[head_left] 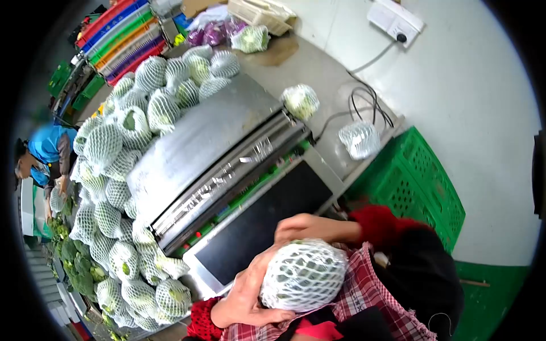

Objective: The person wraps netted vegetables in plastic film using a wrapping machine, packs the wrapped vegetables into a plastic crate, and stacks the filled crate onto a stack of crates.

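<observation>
A round pale-green vegetable head in a white foam net [304,274] is held close to my checked apron. My left hand [250,290] wraps around its near-left side, thumb below and fingers along the top. My right hand [313,228] curls over its far side, fingertips meeting those of the left; its palm side is hidden. Just beyond my hands is a film-wrapping machine [199,153] with a dark flat plate [267,219]. Another netted head [300,102] sits at the machine's far corner, and a shiny film-wrapped pack [359,140] lies to its right.
Many netted heads [104,146] are piled left of the machine, with loose broccoli [74,258] beyond. A co-worker in blue [48,145] stands far left. Stacked coloured crates [122,40] are at the back. A green crate [415,176] and a cable [372,96] are on the right.
</observation>
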Available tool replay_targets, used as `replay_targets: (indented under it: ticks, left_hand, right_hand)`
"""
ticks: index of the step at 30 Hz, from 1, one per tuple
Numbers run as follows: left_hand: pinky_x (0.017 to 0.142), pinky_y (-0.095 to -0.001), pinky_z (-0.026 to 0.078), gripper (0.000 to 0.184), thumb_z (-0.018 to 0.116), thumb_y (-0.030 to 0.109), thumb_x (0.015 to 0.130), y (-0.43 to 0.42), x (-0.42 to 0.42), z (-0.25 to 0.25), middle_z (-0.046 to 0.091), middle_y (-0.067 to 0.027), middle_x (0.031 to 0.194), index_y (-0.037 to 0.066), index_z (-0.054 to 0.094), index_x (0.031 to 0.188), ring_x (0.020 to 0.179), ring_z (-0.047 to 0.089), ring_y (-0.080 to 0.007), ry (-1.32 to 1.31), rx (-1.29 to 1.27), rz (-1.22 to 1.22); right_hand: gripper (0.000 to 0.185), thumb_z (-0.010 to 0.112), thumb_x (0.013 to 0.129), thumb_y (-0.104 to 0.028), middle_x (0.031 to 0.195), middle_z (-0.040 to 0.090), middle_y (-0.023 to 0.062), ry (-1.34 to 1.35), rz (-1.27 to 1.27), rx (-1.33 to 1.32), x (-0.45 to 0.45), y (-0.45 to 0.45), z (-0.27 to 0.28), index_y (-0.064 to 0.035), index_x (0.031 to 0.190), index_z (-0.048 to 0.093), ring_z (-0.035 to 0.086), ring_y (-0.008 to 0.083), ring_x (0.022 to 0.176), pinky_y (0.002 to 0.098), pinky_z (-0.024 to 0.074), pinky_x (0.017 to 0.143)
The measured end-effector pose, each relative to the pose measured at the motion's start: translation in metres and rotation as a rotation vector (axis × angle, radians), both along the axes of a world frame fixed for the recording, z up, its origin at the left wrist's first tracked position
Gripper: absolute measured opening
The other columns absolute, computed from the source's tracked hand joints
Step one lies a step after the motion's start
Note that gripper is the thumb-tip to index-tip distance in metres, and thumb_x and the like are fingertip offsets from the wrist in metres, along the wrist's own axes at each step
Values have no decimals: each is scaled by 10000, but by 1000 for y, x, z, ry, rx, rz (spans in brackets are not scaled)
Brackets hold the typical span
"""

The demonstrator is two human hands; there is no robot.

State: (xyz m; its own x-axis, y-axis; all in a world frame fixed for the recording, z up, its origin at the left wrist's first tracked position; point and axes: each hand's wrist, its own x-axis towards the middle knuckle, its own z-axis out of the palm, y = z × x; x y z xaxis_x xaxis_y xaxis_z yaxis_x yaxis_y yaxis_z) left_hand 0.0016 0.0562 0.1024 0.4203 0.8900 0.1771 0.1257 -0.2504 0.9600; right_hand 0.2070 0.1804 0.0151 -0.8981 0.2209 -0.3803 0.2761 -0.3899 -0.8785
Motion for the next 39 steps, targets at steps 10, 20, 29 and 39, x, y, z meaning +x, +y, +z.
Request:
replay_targets:
  ticks: [10, 20, 29, 39]
  left_hand:
    - [981, -397, 443, 544, 667, 245, 886, 146, 37, -43, 574, -256, 1181, -51, 468, 1298, 1138, 555, -379, 193, 98, 240]
    - [1016, -470, 374, 504, 689, 253, 806, 323, -129, -74, 573, -217, 1182, -15, 511, 1194, 1158, 501, -397, 909, 378, 846]
    - [780, -422, 387, 547, 683, 405, 804, 345, -133, -99, 572, -160, 917, -34, 533, 1095, 829, 530, -331, 1024, 206, 774]
    - [883, -392, 462, 642, 657, 359, 844, 333, -145, -108, 507, -142, 1298, 55, 410, 1353, 1079, 569, -306, 441, 38, 990]
  right_hand:
    - [658, 716, 743, -137, 1154, 595, 78, 39, -825, 499, 108, 214, 47, 26, 1324, 455, 565, 165, 1076, 297, 445, 953]
    - [741, 746, 734, -505, 1172, 608, 228, -780, -353, 1107, 48, 533, -36, 48, 1200, 586, 567, 325, 1121, 367, 453, 939]
    - [1080, 858, 636, -398, 1320, 497, 264, -316, -1216, 934, -175, 723, -154, 82, 1408, 275, 524, 342, 1195, 384, 424, 995]
    - [403, 682, 841, -143, 1047, 651, 77, 331, -539, 309, -157, 576, -11, 26, 1190, 571, 630, 154, 903, 305, 501, 790]
